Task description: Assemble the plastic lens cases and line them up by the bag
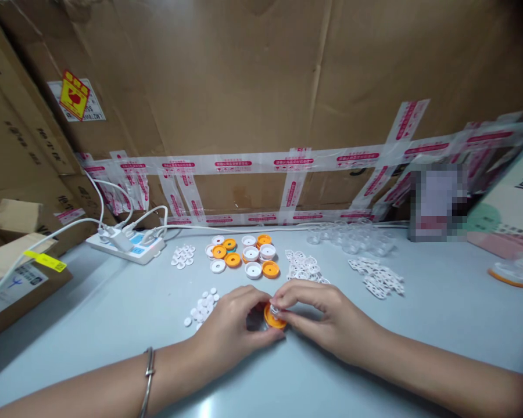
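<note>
Near the middle of the grey table, my left hand [239, 325] is closed around an orange plastic ring-shaped cap [269, 319], thumb in front and fingers behind. Clear plastic shows beside the cap, inside that grip. My right hand [322, 316] pinches a small white piece [274, 309] at the cap's centre; the fingertips partly hide it. Just left of my left hand lie several small white discs [204, 305]. Behind both hands stand orange caps [270, 269] and white caps [253, 270]. White ring-like parts [305, 266] lie beyond my right hand.
A power strip [135, 249] with plugs and white cables sits at the back left. Small white parts [183, 256], flat white pieces [379, 277] and clear plastic domes [357, 237] lie along the back. A large taped cardboard box [226, 87] walls off the far side.
</note>
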Action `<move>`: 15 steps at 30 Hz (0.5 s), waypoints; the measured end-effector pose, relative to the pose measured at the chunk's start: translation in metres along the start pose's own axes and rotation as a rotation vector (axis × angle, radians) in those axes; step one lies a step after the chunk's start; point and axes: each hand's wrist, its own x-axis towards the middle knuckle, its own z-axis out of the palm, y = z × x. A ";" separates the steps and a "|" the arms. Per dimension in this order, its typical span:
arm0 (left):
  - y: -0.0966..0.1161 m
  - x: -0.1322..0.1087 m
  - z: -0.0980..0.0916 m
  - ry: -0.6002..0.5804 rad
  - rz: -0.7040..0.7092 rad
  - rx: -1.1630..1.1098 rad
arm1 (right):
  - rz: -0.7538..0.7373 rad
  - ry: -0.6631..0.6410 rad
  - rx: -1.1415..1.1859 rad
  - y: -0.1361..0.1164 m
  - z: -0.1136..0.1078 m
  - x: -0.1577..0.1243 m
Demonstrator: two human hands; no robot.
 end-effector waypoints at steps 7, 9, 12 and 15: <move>-0.001 0.000 0.001 0.004 0.002 -0.011 | -0.001 0.010 -0.003 0.003 0.001 0.000; -0.002 0.000 0.002 0.001 0.007 -0.006 | 0.006 0.022 -0.009 0.003 0.002 -0.001; -0.003 -0.001 0.002 -0.007 0.003 0.001 | 0.013 0.033 -0.018 0.000 0.003 -0.002; -0.003 -0.001 0.001 -0.007 -0.009 -0.008 | 0.012 0.061 -0.055 -0.005 -0.007 0.001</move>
